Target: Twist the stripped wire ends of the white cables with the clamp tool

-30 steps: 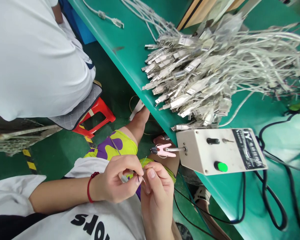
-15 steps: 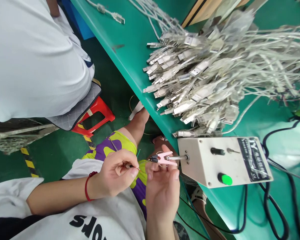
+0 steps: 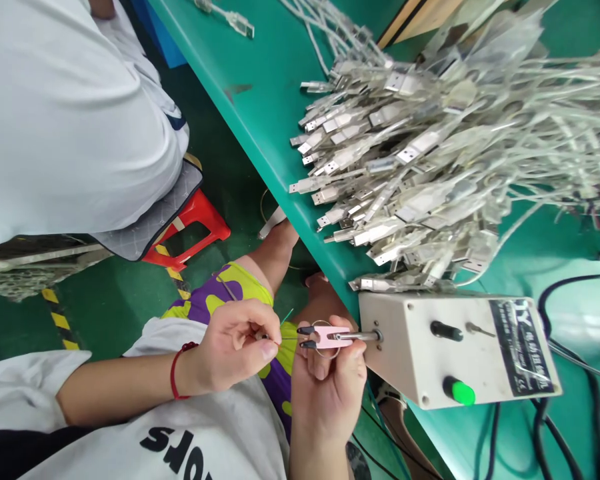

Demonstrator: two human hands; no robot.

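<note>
Clip (image 3: 322,333), toward 6 o'clock of the view: pink body, black tips. Wire (image 3: 287,316), 6 o'clock: green. Box (image 3: 400,360), 4 o'clock: off-white, fitted with a bright green button (image 3: 463,393), a black knob (image 3: 446,331) and a black label (image 3: 523,347) printed in pale characters. Table (image 3: 270,73), 11 to 4 o'clock: plain teal green. Connectors (image 3: 423,143), 2 o'clock: silver tips, whitish translucent housings. Bracelet (image 3: 174,373), 8 o'clock: solid red. Shorts (image 3: 215,293), 8 o'clock: purple and yellow-green, large rounded patches. Shirt (image 3: 220,413), 7 o'clock: white, lettered in black. Stool (image 3: 211,227), 9 o'clock: red. Floor tape (image 3: 57,320), between 8 and 9 o'clock: yellow-and-black stripes.
</note>
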